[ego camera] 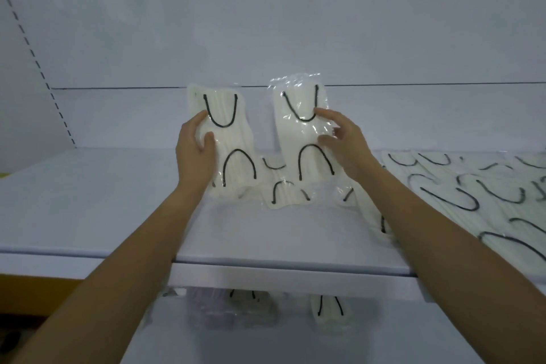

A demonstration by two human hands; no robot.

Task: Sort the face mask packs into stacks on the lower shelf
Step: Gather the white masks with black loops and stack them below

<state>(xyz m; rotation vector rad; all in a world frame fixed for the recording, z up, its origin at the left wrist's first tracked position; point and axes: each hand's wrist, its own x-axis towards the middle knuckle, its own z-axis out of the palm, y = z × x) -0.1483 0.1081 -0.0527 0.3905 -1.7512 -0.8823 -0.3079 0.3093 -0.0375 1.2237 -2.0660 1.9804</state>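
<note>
Lower shelf [266, 346] is nearest me, at the bottom of the frame, tucked under the front lip of the upper shelf [103, 201]. On it: a white stack [328, 309] at lower centre-right and a purplish pack [211, 309] at lower centre-left. Something pale lies between them, and the lip half hides all three.

Both forearms reach up over that lip.

Left hand [195, 154], centre-left of the frame, grips the left pack [227, 139] by its left edge. The thumb is on the front and the fingers are curled behind. Right hand [342, 142], centre-right, pinches the right pack [298, 133] at its right edge, with fingertips on the plastic front.

Both packs stand upright above the upper shelf, long axis running top to bottom in the frame, ear loops facing me. They are side by side with a gap between, not touching.

Key relation: the target shelf lies below and nearer than both hands, so I judge the coming move to be down and back toward me. Each pack would need tipping from upright to flat to clear the lip. The right pack hangs roughly over the white stack, so that hand looks to have the shorter path. The left pack is above the purplish pack side.

Further back, a loose pack [280, 189] lies flat on the upper shelf behind the gap. A heap [472, 195] of unsorted packs spreads to the right edge of the frame. Farthest is the plain back panel [266, 23].
</note>
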